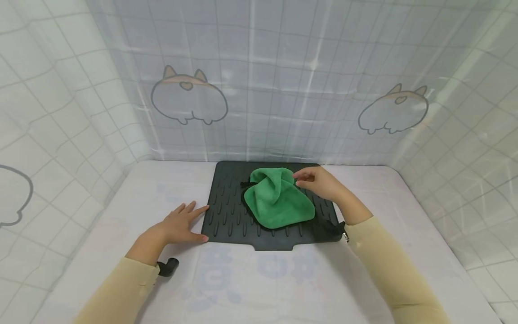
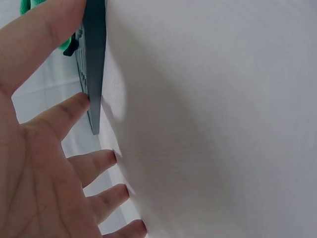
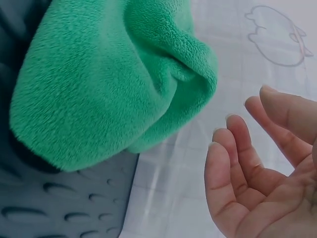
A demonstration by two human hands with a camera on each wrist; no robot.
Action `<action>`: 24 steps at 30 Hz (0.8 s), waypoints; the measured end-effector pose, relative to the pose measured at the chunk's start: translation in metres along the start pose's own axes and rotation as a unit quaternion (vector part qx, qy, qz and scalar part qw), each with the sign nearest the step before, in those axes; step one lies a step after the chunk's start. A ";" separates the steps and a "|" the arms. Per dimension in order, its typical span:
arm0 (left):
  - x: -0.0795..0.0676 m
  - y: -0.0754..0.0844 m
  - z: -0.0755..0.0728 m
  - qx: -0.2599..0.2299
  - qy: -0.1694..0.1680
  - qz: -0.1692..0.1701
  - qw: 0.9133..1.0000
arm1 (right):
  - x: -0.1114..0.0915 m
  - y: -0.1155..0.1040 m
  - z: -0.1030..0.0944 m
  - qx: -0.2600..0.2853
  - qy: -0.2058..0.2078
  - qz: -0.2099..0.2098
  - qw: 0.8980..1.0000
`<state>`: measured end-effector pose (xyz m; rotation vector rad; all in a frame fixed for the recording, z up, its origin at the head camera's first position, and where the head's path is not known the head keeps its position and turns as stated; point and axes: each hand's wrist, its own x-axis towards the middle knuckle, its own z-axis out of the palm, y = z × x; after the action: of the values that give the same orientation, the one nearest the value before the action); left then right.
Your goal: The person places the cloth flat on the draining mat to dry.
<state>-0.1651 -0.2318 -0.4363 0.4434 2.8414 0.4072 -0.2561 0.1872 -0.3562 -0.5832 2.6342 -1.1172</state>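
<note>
A crumpled green cloth with a fuzzy surface lies in a loose heap on a dark grey ridged mat. Under it shows the edge of a black thing, mostly hidden, with a short black piece sticking out to the left. My left hand is spread at the mat's left side, thumb and index finger touching its edge, other fingertips on the table. Beside the cloth's upper right, my right hand hovers with loosely bent fingers. The right wrist view shows this hand holding nothing, apart from the cloth.
The mat rests on a table with a white patterned cover. A tiled-pattern sheet with cartoon animal drawings rises behind it and along both sides. Black wrist devices sit at both sleeve cuffs.
</note>
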 end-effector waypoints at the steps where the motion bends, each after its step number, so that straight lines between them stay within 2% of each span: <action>1: 0.000 0.000 0.000 0.000 0.000 -0.001 1.000 | -0.002 0.001 -0.001 -0.002 0.001 -0.002 1.000; 8: -0.001 0.003 -0.004 -0.007 -0.009 -0.014 1.000 | -0.016 0.009 -0.003 -0.009 0.005 -0.016 1.000; 15: 0.008 0.014 -0.010 -0.018 -0.026 -0.032 0.999 | -0.027 0.019 -0.002 -0.013 0.007 -0.007 1.000; 20: 0.019 0.027 -0.016 -0.021 -0.011 -0.025 0.999 | -0.036 0.027 -0.003 -0.017 0.016 -0.014 1.000; 24: 0.034 0.039 -0.021 -0.045 0.015 0.002 0.999 | -0.043 0.036 -0.004 -0.022 0.032 -0.017 0.999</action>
<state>-0.1918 -0.1901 -0.4110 0.4301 2.8376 0.5435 -0.2284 0.2314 -0.3772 -0.6126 2.7182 -1.1080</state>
